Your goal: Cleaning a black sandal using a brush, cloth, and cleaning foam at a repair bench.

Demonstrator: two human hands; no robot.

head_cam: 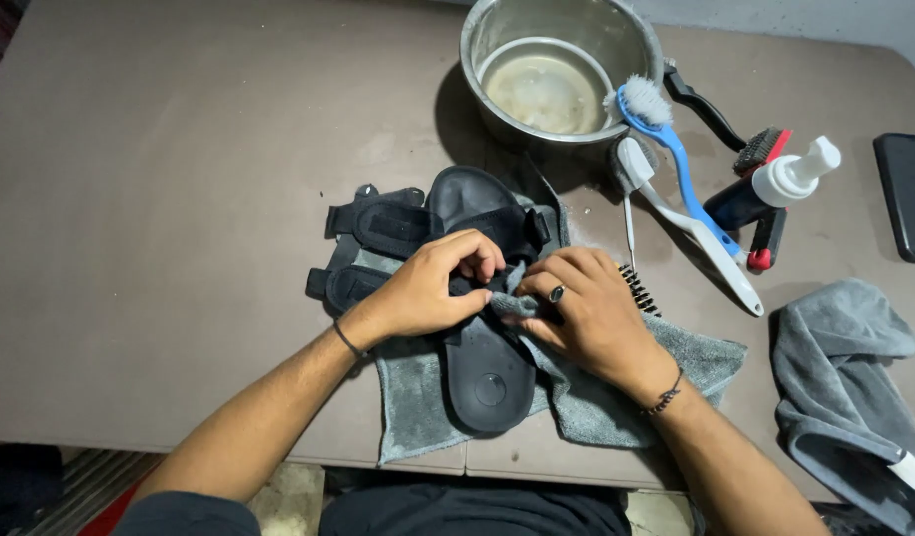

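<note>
Both forearms come in from the near table edge (497, 467) and meet over a black sandal (482, 357), which lies on a grey towel (418, 397) close to that edge. Left hand (428, 288) closes on the straps; right hand (587, 308) pinches a grey cloth (515, 303) against them. Good wiping, I judge, needs the left to pin firmly — short strokes. Brushes (676, 169) and a steel bowl (552, 69) crowd the far right; the left side is open.

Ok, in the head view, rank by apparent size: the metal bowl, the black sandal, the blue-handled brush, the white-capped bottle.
1. metal bowl and black sandal: look much alike, and hands cover part of the sandal, so unranked
2. blue-handled brush
3. white-capped bottle
</note>
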